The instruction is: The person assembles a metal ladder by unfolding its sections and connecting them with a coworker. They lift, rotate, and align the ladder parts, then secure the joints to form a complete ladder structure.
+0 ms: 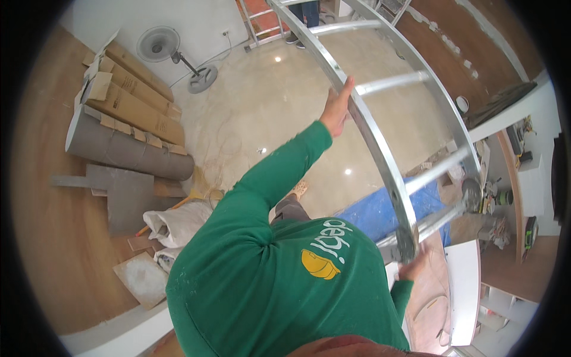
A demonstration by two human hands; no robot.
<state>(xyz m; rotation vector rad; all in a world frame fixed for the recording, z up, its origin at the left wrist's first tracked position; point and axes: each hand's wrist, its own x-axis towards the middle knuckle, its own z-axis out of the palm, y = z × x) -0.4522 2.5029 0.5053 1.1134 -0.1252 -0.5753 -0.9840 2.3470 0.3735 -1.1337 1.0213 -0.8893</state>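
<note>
A silver metal ladder slants across the right half of the head view, from the top edge down to beside my body. Its upper end runs out of the picture. My left hand reaches forward and grips the ladder's left rail partway along, with some fingers hidden behind the rail. Low on the right, my right hand is at the ladder's near end, blurred and partly covered by the rail; its fingers wrap the end there. Both arms wear green sleeves.
A grey pedestal fan stands by the left wall. Long cardboard boxes and a grey roll lie at left. Blue sheeting covers floor ahead. Another person's legs and a second ladder are at the far side. Shelving lines the right.
</note>
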